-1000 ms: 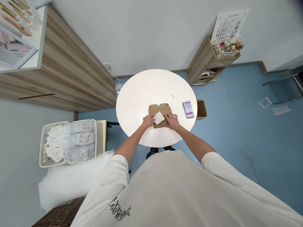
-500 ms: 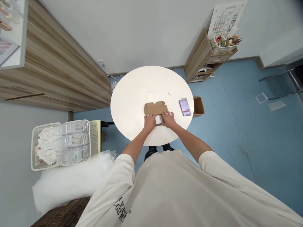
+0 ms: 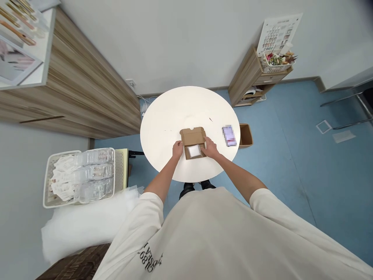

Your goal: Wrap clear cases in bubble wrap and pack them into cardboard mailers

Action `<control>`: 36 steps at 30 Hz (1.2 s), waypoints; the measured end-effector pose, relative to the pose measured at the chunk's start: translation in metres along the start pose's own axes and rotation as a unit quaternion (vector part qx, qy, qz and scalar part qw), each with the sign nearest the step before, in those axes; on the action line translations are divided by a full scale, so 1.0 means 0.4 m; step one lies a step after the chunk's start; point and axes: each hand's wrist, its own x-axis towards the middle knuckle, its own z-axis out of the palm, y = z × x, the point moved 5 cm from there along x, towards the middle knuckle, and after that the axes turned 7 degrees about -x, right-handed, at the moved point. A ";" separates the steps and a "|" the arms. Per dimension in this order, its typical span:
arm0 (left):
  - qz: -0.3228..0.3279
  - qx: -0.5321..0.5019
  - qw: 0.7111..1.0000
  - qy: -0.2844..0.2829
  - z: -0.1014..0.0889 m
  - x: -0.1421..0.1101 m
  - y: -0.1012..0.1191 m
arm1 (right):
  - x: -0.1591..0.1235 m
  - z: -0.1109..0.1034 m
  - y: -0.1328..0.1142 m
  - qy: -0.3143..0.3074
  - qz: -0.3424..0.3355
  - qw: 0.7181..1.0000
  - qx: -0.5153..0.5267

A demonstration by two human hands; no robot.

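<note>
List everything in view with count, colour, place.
table: 1, white, centre
box: 1, brown, open on table
packet: 1, white, inside box
blurred item: 1, purple, table's right
floor: 1, blue, below table
bin: 1, brown, right of table
small cabinet: 1, brown, back right
flower basket: 1, white, on small cabinet
chart: 1, white, behind flower basket
large cabinet: 1, brown, left
picture frame: 1, white, on large cabinet
slim items: several, gold-brown, on large cabinet
baskets: count unclear, white, left
sheeting: 1 pile, white, lower left
paper: 1, white, floor right
metal rails: several, grey, right
shoes: 2, black, table's near edge
shirt: 1, off-white, bottom
left hand: 1, bare, at box's left
right hand: 1, bare, at box's right
</note>
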 end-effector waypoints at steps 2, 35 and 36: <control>-0.010 -0.036 0.999 -0.014 0.006 -0.001 0.003 | 0.010 -0.019 -0.009 0.014 0.016 0.995 0.100; -0.088 -0.207 0.962 -0.153 -0.050 -0.009 0.044 | 0.045 -0.021 0.033 -0.093 0.134 0.831 0.531; -0.080 -0.203 0.963 -0.160 -0.051 -0.010 0.051 | 0.043 -0.028 0.027 -0.096 0.123 0.836 0.526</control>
